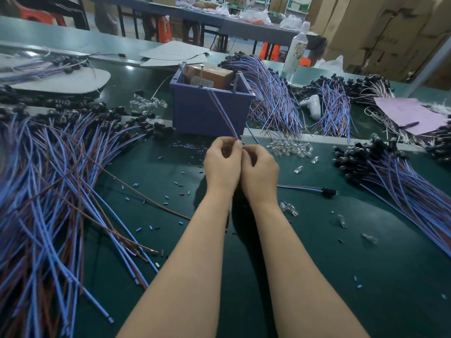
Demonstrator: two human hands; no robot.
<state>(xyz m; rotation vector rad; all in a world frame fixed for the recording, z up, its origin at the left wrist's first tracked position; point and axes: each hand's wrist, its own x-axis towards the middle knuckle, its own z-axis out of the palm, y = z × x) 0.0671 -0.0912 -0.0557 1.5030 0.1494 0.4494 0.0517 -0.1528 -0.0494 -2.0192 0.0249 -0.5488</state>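
My left hand (222, 164) and my right hand (259, 172) meet over the middle of the green bench. Both pinch the near end of a blue and brown wire pair (223, 115), which runs up and away to the rim of a purple plastic box (207, 111). The fingertips hide the wire's end, and whether a small part sits there I cannot tell. One finished wire with a black holder (328, 191) lies just right of my right wrist.
A big heap of loose blue and brown wires (48, 203) fills the left side. Bundles of wires with black holders (395, 176) lie at the right and behind the box. Clear LED pieces (290, 146) and cut insulation bits (168, 191) litter the mat. A white bottle (296, 50) stands far right.
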